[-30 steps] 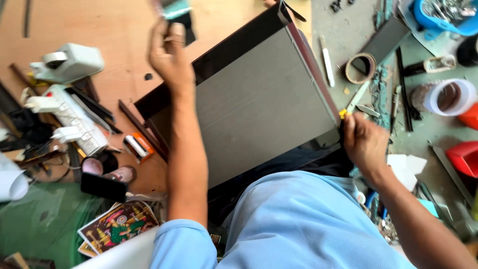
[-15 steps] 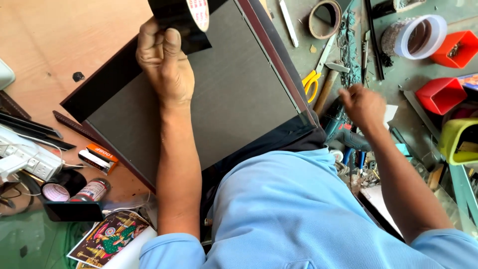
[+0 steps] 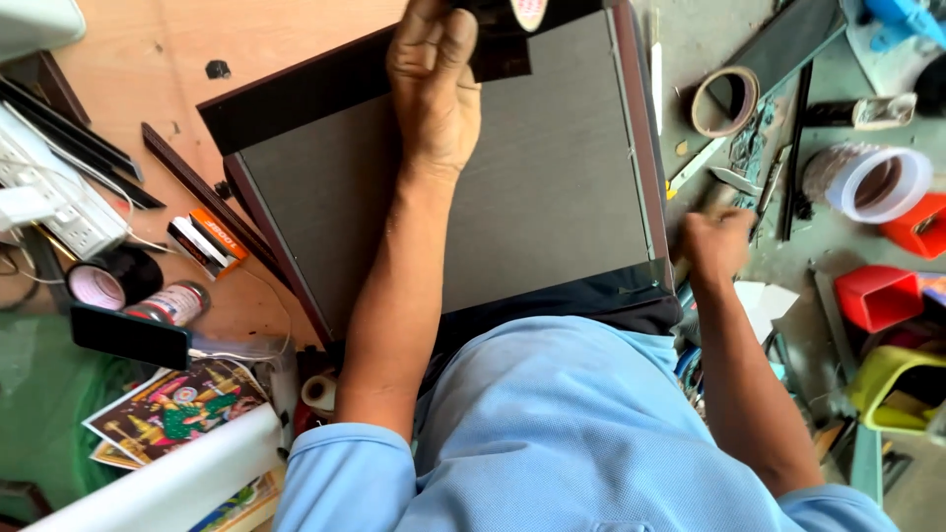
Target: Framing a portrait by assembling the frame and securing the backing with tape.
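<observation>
While the table (image 3: 246, 39) spreads out under everything, the largest thing on it is a dark-framed grey panel (image 3: 552, 187), lying flat right in front of the person and tilted a little against the table's edge. At its far edge the left hand (image 3: 434, 84) has its fingers pinching a roll of black tape (image 3: 503, 30), which rests on the panel's top rim. The right hand (image 3: 717, 241) sits just beside the panel's right corner, fingers curled shut among small tools; what they grip I cannot tell. A brown tape ring (image 3: 724, 100) lies nearby.
</observation>
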